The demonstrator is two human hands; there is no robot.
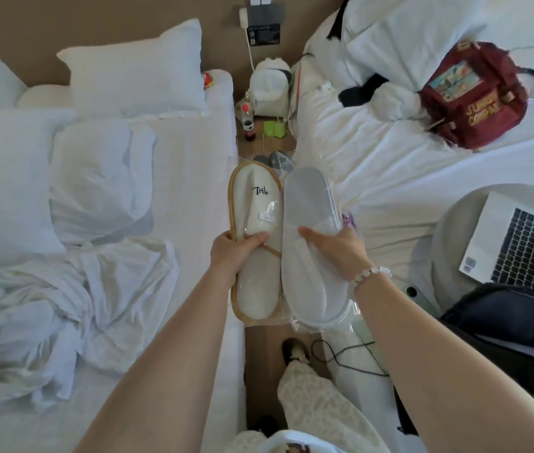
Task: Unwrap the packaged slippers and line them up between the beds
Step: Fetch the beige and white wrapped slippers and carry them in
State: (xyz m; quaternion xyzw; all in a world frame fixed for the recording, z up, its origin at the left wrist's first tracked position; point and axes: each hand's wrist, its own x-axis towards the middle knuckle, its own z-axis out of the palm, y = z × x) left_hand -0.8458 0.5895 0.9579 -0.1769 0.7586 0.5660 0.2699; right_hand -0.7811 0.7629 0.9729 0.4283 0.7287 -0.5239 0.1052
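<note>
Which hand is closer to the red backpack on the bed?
Right. The right hand, gripping the white slipper pack, is down-left of the red backpack; the left hand is farther left, gripping the tan-trimmed slippers.

The cream slippers point(257, 220) have a tan edge and black handwriting; the grey-white slippers point(311, 266) are plain. The left bed point(187, 178) and right bed point(390, 165) are white. The backpack point(474, 99) is dark red with yellow lettering. The laptop point(517, 246) is silver with black keys. The trousers point(318, 403) are cream, finely speckled.
</note>
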